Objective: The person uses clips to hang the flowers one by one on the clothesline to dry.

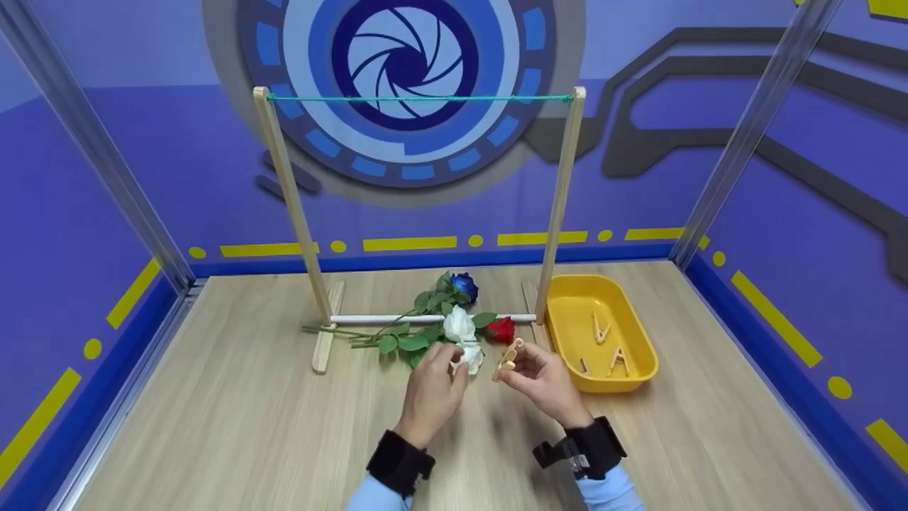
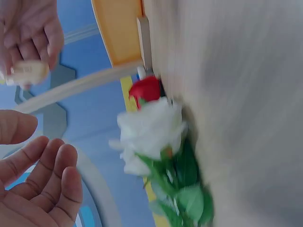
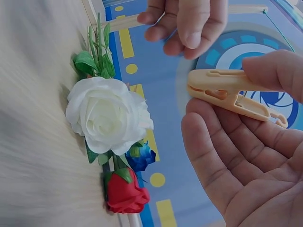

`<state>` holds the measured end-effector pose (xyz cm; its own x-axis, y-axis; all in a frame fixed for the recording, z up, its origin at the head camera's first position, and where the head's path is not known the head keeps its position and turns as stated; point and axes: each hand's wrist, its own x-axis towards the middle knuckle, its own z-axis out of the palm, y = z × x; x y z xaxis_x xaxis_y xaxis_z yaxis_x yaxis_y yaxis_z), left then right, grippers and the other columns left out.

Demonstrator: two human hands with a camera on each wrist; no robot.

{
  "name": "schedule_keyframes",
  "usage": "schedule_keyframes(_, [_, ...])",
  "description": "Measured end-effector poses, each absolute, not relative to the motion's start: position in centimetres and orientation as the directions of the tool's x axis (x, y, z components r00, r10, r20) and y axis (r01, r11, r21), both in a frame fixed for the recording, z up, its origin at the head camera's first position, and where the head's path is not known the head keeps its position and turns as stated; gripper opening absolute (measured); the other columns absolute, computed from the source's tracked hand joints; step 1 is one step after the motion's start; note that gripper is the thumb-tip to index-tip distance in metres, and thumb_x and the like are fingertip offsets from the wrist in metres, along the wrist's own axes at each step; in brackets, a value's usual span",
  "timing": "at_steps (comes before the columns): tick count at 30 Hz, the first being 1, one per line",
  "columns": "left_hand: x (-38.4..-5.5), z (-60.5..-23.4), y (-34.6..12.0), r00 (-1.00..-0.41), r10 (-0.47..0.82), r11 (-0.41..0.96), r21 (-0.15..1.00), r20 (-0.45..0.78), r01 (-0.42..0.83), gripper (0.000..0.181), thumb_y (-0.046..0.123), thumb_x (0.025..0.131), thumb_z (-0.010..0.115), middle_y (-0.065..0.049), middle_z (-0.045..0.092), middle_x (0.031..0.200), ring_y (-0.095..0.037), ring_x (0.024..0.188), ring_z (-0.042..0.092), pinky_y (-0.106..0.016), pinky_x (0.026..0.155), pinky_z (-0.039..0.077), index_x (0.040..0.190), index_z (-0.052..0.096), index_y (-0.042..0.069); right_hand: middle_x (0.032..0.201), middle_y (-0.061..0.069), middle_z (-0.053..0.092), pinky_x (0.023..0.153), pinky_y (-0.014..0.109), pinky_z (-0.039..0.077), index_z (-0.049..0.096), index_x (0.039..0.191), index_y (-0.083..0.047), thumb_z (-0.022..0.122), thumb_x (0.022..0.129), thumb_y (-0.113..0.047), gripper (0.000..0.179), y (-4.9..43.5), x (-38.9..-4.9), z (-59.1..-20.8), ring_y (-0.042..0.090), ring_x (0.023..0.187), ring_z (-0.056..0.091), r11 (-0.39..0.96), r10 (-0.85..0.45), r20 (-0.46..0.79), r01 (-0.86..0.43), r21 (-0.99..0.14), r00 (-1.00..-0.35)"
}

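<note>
Between thumb and fingers my right hand [image 1: 545,387] pinches a light-orange plastic clothespin [image 3: 222,90], its jaws closed in the right wrist view. My left hand [image 1: 431,387] is beside it, apart from the clothespin, with relaxed, slightly bent fingers and nothing held. Just beyond the hands lie artificial roses: white blooms [image 1: 460,325], a red rose [image 1: 501,329] and a blue rose [image 1: 464,287], their green stems [image 1: 362,335] pointing left. In the head view my left fingers partly cover the nearest white bloom; the left wrist view shows them apart from it.
A wooden frame [image 1: 560,206] stands behind, with a green string [image 1: 418,99] across its top and a white bar [image 1: 383,319] low down. The yellow tray [image 1: 574,305] on the right holds more clothespins [image 1: 600,328]. Purple-blue panels wall the table [image 1: 234,426].
</note>
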<state>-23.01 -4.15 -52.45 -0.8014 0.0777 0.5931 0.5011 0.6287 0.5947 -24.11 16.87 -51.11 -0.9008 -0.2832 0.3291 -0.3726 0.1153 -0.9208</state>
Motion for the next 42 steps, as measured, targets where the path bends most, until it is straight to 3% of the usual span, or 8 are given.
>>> schedule_keyframes(13, [-28.0, -50.9, -8.2, -0.838, 0.056, 0.755, 0.527, 0.542, 0.391, 0.006, 0.003, 0.093, 0.072, -0.013, 0.065, 0.092, -0.028, 0.08, 0.065, -0.042, 0.067, 0.055, 0.099, 0.07, 0.001, 0.095, 0.02, 0.071, 0.076, 0.023, 0.058, 0.067, 0.103, 0.007, 0.077, 0.086, 0.006, 0.02, 17.2, -24.1, -50.9, 0.015, 0.085, 0.069, 0.145, -0.245, 0.317, -0.358, -0.922, -0.916])
schedule_keyframes(24, [-31.1, -52.1, -10.6, -0.883, 0.03, 0.853, 0.449, 0.468, 0.267, 0.022, 0.0, 0.093, 0.072, -0.023, 0.066, 0.096, -0.038, 0.086, 0.066, -0.049, 0.075, 0.057, 0.112, 0.071, -0.01, 0.094, 0.022, 0.072, 0.076, 0.023, 0.059, 0.067, 0.102, 0.008, 0.078, 0.086, 0.004, 0.02, 17.4, -24.2, -50.9, 0.02, 0.085, 0.072, 0.127, -0.25, 0.324, -0.363, -0.923, -0.912])
schedule_keyframes(30, [-32.5, -53.5, -11.3, -0.908, -0.022, 0.896, 0.411, 0.417, 0.167, 0.014, 0.001, 0.093, 0.072, -0.021, 0.064, 0.092, -0.039, 0.086, 0.064, -0.048, 0.076, 0.056, 0.104, 0.074, -0.008, 0.094, 0.02, 0.071, 0.076, 0.023, 0.058, 0.067, 0.101, 0.007, 0.078, 0.085, 0.005, 0.019, 17.4, -24.2, -50.9, 0.018, 0.085, 0.07, 0.141, -0.233, 0.312, -0.349, -0.926, -0.921])
schedule_keyframes(36, [-33.4, -54.7, -11.7, -0.889, -0.025, 0.936, 0.324, 0.458, 0.14, 0.007, -0.005, 0.089, 0.068, -0.023, 0.064, 0.083, -0.041, 0.079, 0.065, -0.049, 0.07, 0.057, 0.089, 0.073, -0.009, 0.095, 0.021, 0.071, 0.076, 0.023, 0.058, 0.067, 0.101, 0.006, 0.077, 0.086, 0.006, 0.018, 17.4, -24.2, -50.9, 0.017, 0.086, 0.069, 0.145, -0.233, 0.308, -0.346, -0.927, -0.922])
schedule_keyframes(42, [-34.0, -55.4, -11.8, -0.87, -0.03, 0.952, 0.28, 0.492, 0.125, 0.013, -0.007, 0.086, 0.063, -0.023, 0.066, 0.074, -0.041, 0.073, 0.067, -0.05, 0.067, 0.057, 0.079, 0.074, -0.008, 0.095, 0.02, 0.071, 0.076, 0.023, 0.058, 0.067, 0.101, 0.006, 0.077, 0.086, 0.005, 0.018, 17.5, -24.1, -50.8, 0.017, 0.085, 0.069, 0.136, -0.229, 0.306, -0.341, -0.93, -0.924])
